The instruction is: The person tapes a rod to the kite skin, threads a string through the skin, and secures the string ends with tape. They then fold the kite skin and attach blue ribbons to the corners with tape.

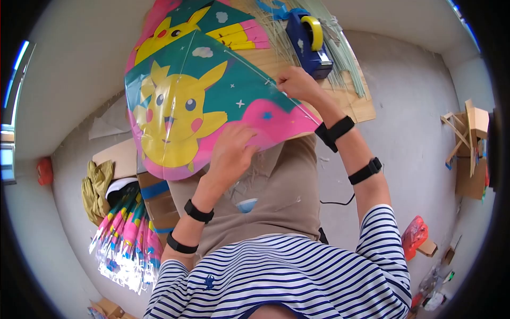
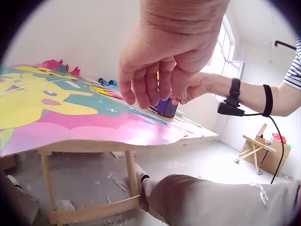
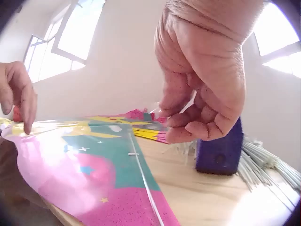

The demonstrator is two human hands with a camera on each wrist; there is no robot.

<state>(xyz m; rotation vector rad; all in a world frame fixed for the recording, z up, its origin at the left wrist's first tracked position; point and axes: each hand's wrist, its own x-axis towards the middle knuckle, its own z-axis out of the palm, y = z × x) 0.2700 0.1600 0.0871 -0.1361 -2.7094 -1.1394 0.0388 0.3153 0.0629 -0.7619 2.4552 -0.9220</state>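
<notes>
A plastic kite (image 1: 212,106) printed with a yellow cartoon character on green and pink covers the near part of the table. A thin white rod (image 3: 146,186) runs along its right edge, with a small white patch across it. My left hand (image 1: 231,151) hovers over the pink lower part, fingers relaxed and pointing down. At the kite's right edge, my right hand (image 1: 298,84) has its fingers curled, thumb near the fingertips. I cannot tell if something thin is between them. Just beyond stands a blue tape dispenser (image 1: 308,50) with a yellow-cored roll.
Bundles of thin pale rods (image 1: 342,58) lie right of the dispenser on the wooden table (image 1: 364,106). Another printed kite (image 1: 172,32) lies at the back. Folded kites (image 1: 127,228) and a cardboard box (image 1: 156,199) are on the left. A wooden stool (image 2: 254,150) stands farther right.
</notes>
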